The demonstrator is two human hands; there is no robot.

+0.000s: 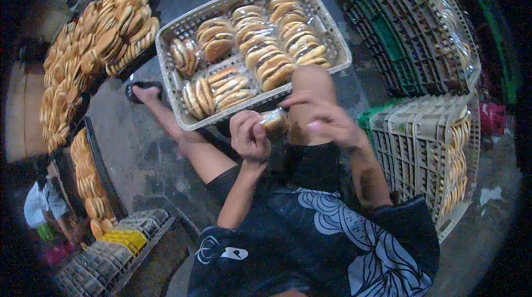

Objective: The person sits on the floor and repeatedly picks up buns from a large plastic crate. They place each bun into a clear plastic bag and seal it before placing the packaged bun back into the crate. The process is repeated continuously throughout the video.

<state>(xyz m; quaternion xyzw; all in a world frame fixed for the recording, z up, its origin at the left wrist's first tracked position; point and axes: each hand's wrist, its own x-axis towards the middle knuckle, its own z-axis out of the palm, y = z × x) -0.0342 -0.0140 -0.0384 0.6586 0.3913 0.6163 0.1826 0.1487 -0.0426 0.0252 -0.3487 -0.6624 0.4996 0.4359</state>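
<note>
My left hand (250, 135), fingers curled, grips a clear-wrapped bread pack (273, 120) above my lap. My right hand (326, 121), blurred by motion, is at the right of this pack with a finger reaching towards its top end. Whether it pinches the plastic cannot be told. Just beyond both hands a pale plastic crate (169, 96) sits tilted, its near right edge by my knee. Rows of round filled breads in clear plastic (262, 52) lie inside it, some stacked upright on edge and others leaning.
Unwrapped round breads (95, 47) are heaped at the left, with another row (89, 180) below them. Stacked crates (409, 151) holding breads stand close on my right. A crate with a yellow band (124, 242) is at lower left. Another person (43, 203) bends at far left.
</note>
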